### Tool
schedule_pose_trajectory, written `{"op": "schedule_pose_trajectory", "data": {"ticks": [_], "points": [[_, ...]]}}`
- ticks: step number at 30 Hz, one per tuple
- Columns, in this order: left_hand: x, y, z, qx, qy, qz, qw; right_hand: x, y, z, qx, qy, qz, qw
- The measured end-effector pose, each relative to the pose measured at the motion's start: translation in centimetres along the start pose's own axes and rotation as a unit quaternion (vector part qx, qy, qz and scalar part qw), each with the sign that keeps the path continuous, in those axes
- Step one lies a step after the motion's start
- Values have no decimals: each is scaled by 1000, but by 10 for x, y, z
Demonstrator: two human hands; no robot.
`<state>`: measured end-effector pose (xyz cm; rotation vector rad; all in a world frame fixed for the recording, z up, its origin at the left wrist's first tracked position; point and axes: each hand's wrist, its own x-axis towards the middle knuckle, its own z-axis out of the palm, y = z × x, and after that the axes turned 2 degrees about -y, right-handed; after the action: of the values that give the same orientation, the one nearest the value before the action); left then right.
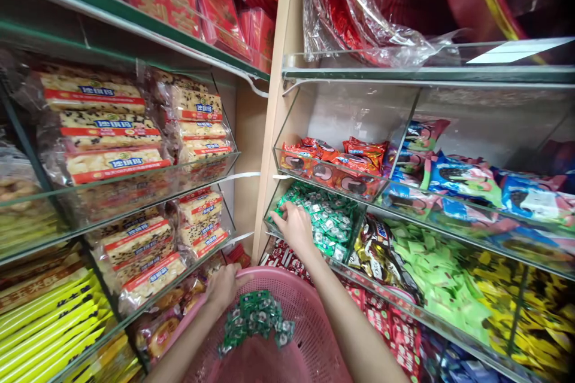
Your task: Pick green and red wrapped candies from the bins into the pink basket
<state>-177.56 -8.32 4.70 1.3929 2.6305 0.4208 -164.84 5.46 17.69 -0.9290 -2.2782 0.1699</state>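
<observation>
My left hand (223,287) grips the rim of a pink plastic basket (309,293) with small holes in its wall. A heap of green-wrapped candies (256,318) lies on the basket's bottom. Ahead and slightly right, my right hand (294,224) reaches into a glass-fronted bin at its left side. Its fingers are curled closed among small green-wrapped candies (332,215) that fill this bin. How many candies are between the fingers is hidden.
Glass-edged shelves surround the basket. Red-wrapped snacks (345,155) sit just above the bin; brown-and-gold packets (375,245) and light green packets (449,275) lie to its right. Long wrapped pastry bars (117,161) fill the left shelves. A wooden post (269,119) stands between both sides.
</observation>
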Motion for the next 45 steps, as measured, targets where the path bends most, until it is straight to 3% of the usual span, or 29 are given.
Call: {"op": "schedule_pose_trajectory", "data": {"ticks": [6, 13, 20, 22, 24, 27, 29, 32, 35, 45], "points": [[-1, -7, 2, 0, 7, -6, 1000, -6, 1, 11, 20, -11, 9, 1000], [-2, -2, -4, -4, -1, -12, 1000, -8, 11, 12, 118, 53, 6, 992], [3, 2, -2, 16, 2, -8, 1000, -29, -4, -14, 278, 85, -23, 956], [4, 4, -1, 20, -2, -2, 1000, -41, -12, -17, 356, 21, -31, 934], [4, 7, 0, 18, -13, -4, 1000, -52, -15, -9, 427, -100, -39, 898], [5, 8, 2, 17, -27, 2, 999, -67, -5, 18, 461, -290, -40, 838], [5, 8, 3, 20, -36, 18, 999, -75, 7, 40, 435, -352, -26, 829], [6, 9, 4, 20, -50, 27, 998, -85, 24, 66, 351, -387, -14, 853], [7, 13, 2, 19, -58, 21, 998, -94, 31, 85, 294, -420, 15, 858], [5, 9, 6, 23, -40, 45, 998, -112, 38, 124, 291, -411, 95, 859]]}}
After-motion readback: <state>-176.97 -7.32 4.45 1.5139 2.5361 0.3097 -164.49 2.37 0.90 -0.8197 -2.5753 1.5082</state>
